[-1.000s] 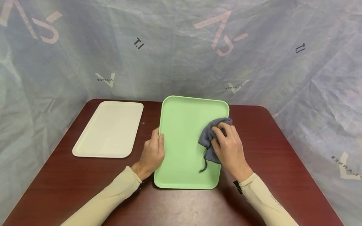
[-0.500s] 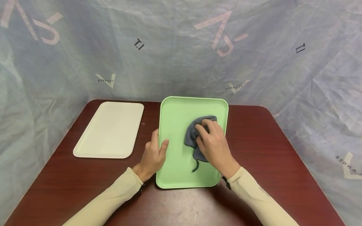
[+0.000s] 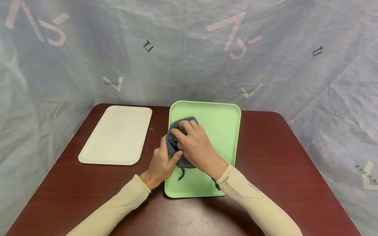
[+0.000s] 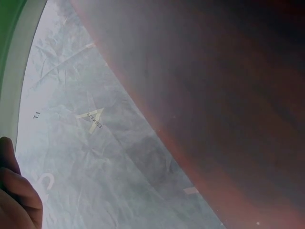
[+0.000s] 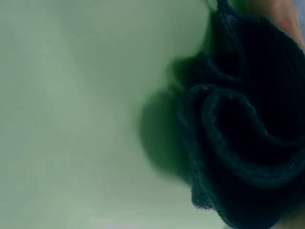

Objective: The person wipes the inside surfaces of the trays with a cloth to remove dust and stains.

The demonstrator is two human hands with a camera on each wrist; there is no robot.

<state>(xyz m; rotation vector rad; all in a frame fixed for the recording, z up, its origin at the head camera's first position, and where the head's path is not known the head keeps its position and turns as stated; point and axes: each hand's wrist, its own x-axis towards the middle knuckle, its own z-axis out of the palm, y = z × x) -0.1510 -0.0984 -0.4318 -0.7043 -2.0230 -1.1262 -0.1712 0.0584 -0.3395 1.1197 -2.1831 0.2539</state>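
A light green tray (image 3: 212, 131) is tilted up towards the head camera. My left hand (image 3: 160, 164) grips its left edge, thumb over the rim and fingers behind. My right hand (image 3: 196, 146) holds a bunched grey-blue cloth (image 3: 174, 126) against the tray's left side, right beside the left thumb. A thin dark cord hangs from the cloth. In the right wrist view, the cloth (image 5: 238, 124) looks dark and folded over the green surface (image 5: 86, 119). The left wrist view shows curled fingers (image 4: 21, 195) by the tray's rim (image 4: 19, 71).
A white tray (image 3: 118, 136) lies on the left of the dark red table (image 3: 274, 157). Grey printed sheeting (image 3: 183, 59) hangs behind the table and along both sides.
My right hand has moved the cloth leftward across the green tray, from its right edge to its left edge. The left hand keeps its grip, its thumb now lifted further over the rim.
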